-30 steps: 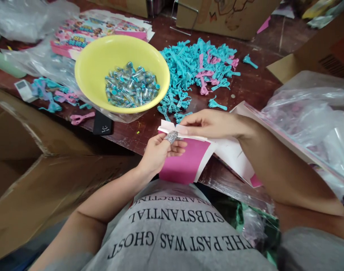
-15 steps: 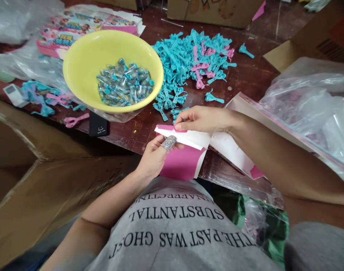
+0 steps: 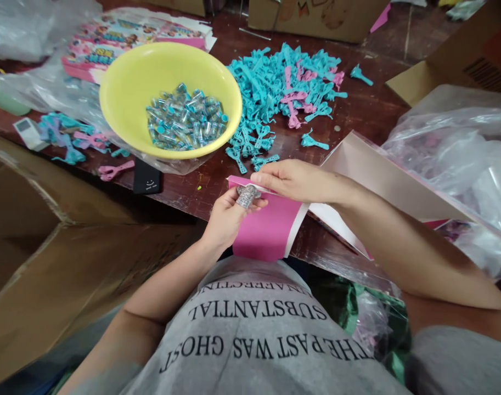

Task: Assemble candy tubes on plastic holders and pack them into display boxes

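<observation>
The magenta-and-white folded card piece [image 3: 266, 233] is held at the near edge of the dark red bench [image 3: 182, 192], just before the grey printed shirt [image 3: 250, 329]. The left hand [image 3: 225, 219] pinches its upper edge, the thumb bound in a speckled grey wrap [image 3: 246, 197]; the right hand [image 3: 293, 178] has its fingers closed on the same edge farther right, its thumb placement unclear. Risks assessed: uneven pressure between the hands could skew the fold or crease the panel; the wrap may dull touch and let the edge slip; the lower panel, apparently unsupported, could buckle against the shirt. The right forearm, close to the open white-lined card box [image 3: 353, 156], could knock it. The stray turquoise plastic clip [image 3: 315, 141] could snag card laid there.
</observation>
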The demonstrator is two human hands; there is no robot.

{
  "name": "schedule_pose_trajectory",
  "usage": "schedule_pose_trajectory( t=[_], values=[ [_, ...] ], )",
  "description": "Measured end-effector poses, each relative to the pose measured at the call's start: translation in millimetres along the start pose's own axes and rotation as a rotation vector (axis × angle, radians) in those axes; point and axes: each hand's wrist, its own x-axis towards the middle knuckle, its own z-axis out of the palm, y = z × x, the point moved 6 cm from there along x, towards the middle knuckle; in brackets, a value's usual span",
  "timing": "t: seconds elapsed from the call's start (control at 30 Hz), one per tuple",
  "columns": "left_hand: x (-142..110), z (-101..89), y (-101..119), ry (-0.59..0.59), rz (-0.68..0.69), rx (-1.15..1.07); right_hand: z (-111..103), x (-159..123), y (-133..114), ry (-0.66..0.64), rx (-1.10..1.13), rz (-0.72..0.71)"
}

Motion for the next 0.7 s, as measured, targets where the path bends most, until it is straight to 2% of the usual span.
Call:
schedule_pose_trajectory(
  t=[0.1, 0.17, 0.23, 0.3, 0.33, 0.4, 0.47, 0.5, 0.57, 0.63, 0.7],
  values=[
    [-10, -9.3, 8, -0.029, 0.063, 0.085, -5, -10, -4, 0.002, 0.141, -0.044],
    [-23, -29.3, 23, 0.032, 0.219, 0.187, -18, -21, -3, 0.072, 0.265, -0.060],
    [-39, -61.3, 43, 0.225, 0.467, 0.323, -36, -34, 1, 0.290, 0.353, -0.070],
    [-55, -94.4, 55, 0.489, 0.687, 0.460, -47, -50, 10, 0.596, 0.405, -0.080],
    [-59, -108.7, 54, 0.604, 0.734, 0.488, -44, -58, 17, 0.729, 0.431, -0.083],
    [-53, -130.9, 41, 0.709, 0.661, 0.411, -22, -66, 33, 0.852, 0.511, -0.070],
    [-37, -142.1, 24, 0.664, 0.512, 0.231, 13, -68, 53, 0.818, 0.643, -0.032],
    [-30, -144.2, 20, 0.625, 0.484, 0.161, 29, -70, 64, 0.784, 0.717, -0.009],
    [-22, -147.3, 31, 0.576, 0.549, 0.132, 51, -77, 83, 0.711, 0.821, 0.033],
    [-20, -148.0, 59, 0.537, 0.656, 0.232, 51, -86, 94, 0.682, 0.799, 0.040],
    [-15, -138.9, 90, 0.424, 0.683, 0.384, 37, -92, 94, 0.691, 0.665, 0.000]
  ],
)
